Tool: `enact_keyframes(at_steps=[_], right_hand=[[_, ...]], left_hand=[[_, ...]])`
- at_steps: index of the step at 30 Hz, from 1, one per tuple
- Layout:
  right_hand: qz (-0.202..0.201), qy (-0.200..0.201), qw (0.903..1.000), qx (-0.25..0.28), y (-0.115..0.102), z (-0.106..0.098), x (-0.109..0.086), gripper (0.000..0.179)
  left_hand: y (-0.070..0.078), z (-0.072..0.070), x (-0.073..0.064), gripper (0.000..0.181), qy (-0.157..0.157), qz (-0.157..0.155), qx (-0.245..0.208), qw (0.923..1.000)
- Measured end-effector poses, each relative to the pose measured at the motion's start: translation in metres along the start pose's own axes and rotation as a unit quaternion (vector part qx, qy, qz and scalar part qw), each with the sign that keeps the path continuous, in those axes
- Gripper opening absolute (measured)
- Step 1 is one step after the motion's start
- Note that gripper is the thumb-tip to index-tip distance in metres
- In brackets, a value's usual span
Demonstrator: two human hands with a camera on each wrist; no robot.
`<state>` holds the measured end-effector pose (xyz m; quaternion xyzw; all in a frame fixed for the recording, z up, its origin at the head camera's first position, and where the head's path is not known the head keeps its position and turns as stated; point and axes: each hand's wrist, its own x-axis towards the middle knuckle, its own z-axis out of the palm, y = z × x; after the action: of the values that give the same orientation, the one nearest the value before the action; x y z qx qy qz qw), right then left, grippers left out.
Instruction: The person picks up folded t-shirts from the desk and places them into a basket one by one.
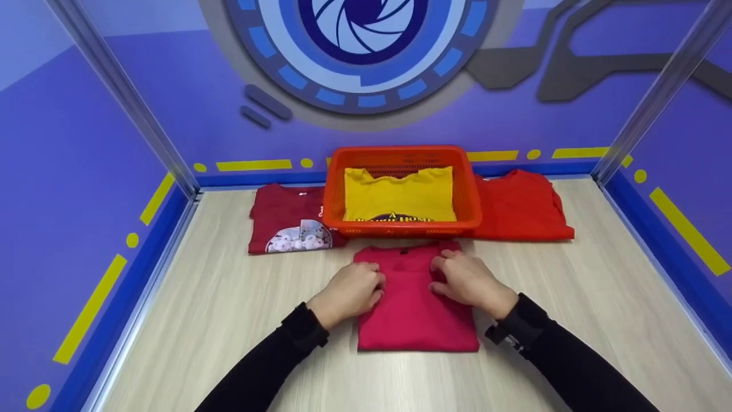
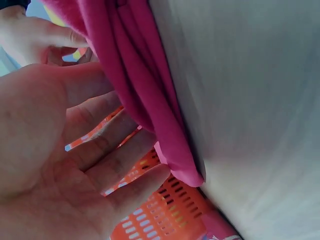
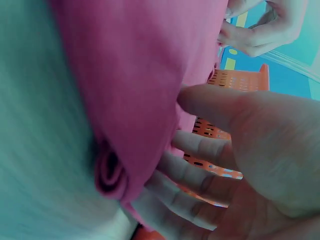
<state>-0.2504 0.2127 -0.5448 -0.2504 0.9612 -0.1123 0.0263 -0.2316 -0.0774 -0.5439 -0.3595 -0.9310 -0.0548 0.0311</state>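
Observation:
A folded crimson-pink T-shirt (image 1: 416,320) lies flat on the table in front of the person, its collar toward the basket. On its left side rests the left hand (image 1: 350,290); in the left wrist view its fairly straight fingers (image 2: 107,145) touch the shirt's layered edge. The right hand (image 1: 470,281) lies on the upper right part of the same shirt. Seen from the right wrist, its fingers (image 3: 195,175) lie spread along the folded edge, near a small roll of fabric (image 3: 112,172). Neither hand visibly pinches the cloth.
Behind the shirt stands an orange plastic basket (image 1: 400,230) holding a folded yellow T-shirt (image 1: 400,194). A folded maroon T-shirt (image 1: 280,217) with a printed picture lies left of it, a folded red garment (image 1: 523,209) right. Blue-purple panels (image 1: 189,114) enclose the table's back and sides.

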Motion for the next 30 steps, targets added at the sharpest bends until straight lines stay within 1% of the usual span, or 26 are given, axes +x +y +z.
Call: enact_keyframes(at_steps=[2,4,6,7,9,10,12,13,15,17,19,23,26,28,30], right_hand=[[0.005,0.001,0.9991,0.043,0.005,-0.001,0.003,0.024],[0.018,0.011,0.9963,0.083,0.013,-0.004,0.005,0.02],[0.034,0.035,0.9923,0.113,0.022,-0.008,0.007,0.017],[0.044,0.051,0.9908,0.118,0.027,-0.01,0.008,0.016],[0.065,0.078,0.9879,0.118,0.034,-0.014,0.009,0.019],[0.074,0.088,0.9867,0.115,0.037,-0.016,0.009,0.021],[0.089,0.093,0.9859,0.107,0.041,-0.018,0.009,0.027],[0.094,0.089,0.9862,0.104,0.043,-0.018,0.01,0.03],[0.1,0.074,0.9872,0.101,0.044,-0.017,0.012,0.037],[0.098,0.057,0.9882,0.103,0.046,-0.014,0.015,0.04],[0.094,0.047,0.9886,0.108,0.046,-0.011,0.018,0.042],[0.082,0.039,0.9909,0.099,0.044,-0.005,0.021,0.039],[0.071,0.044,0.9931,0.082,0.041,-0.002,0.021,0.034],[0.061,0.055,0.9941,0.07,0.039,0.0,0.021,0.031],[0.06,0.069,0.9934,0.069,0.039,0.002,0.02,0.03]], left_hand=[[-0.003,-0.002,-0.002,0.009,-0.005,0.001,-0.015,0.9999],[-0.007,-0.006,-0.003,0.011,-0.013,0.0,-0.047,0.9988],[-0.014,-0.009,-0.004,0.014,-0.013,-0.009,-0.081,0.9966],[-0.018,-0.01,-0.004,0.015,-0.008,-0.016,-0.091,0.9957],[-0.027,-0.011,-0.004,0.017,0.01,-0.037,-0.101,0.9942],[-0.031,-0.011,-0.004,0.018,0.021,-0.051,-0.097,0.9937],[-0.04,-0.011,-0.004,0.024,0.032,-0.084,-0.091,0.9917],[-0.044,-0.011,-0.004,0.028,0.029,-0.102,-0.092,0.9901],[-0.05,-0.01,-0.003,0.038,0.013,-0.132,-0.103,0.9858],[-0.054,-0.01,-0.001,0.044,-0.008,-0.15,-0.115,0.9819],[-0.058,-0.009,0.003,0.046,-0.021,-0.152,-0.122,0.9805],[-0.061,-0.005,0.012,0.045,-0.024,-0.13,-0.122,0.9836],[-0.062,-0.002,0.017,0.043,-0.028,-0.127,-0.126,0.9835],[-0.061,-0.002,0.021,0.04,-0.034,-0.128,-0.132,0.9823],[-0.06,-0.002,0.025,0.038,-0.042,-0.129,-0.146,0.98]])
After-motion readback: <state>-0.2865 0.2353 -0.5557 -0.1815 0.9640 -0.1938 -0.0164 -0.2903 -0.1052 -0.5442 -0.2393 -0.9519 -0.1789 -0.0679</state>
